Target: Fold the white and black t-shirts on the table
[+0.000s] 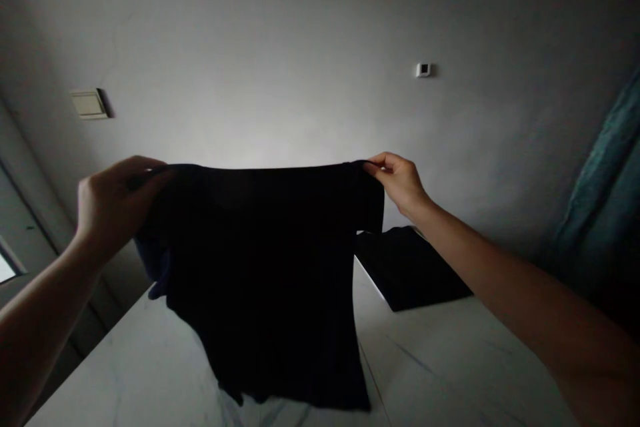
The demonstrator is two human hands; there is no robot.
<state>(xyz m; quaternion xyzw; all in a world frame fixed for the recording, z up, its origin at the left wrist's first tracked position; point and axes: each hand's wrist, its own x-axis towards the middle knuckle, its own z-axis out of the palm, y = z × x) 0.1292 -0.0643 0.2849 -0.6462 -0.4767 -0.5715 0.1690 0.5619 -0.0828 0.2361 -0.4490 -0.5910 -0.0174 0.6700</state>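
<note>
A dark navy T-shirt hangs in the air, lifted by its top edge and spread wide. My left hand pinches the edge at the left shoulder, with a lighter blue fold showing below it. My right hand grips the opposite shoulder between thumb and fingers. The shirt's lower hem hangs just over a white marble-patterned table. A folded dark garment lies on the table's far part, behind and right of the shirt, near my right forearm.
A grey wall rises behind the table, carrying a beige wall switch and a small white wall device. A teal curtain hangs at the right. A bright window or doorway edge shows at far left.
</note>
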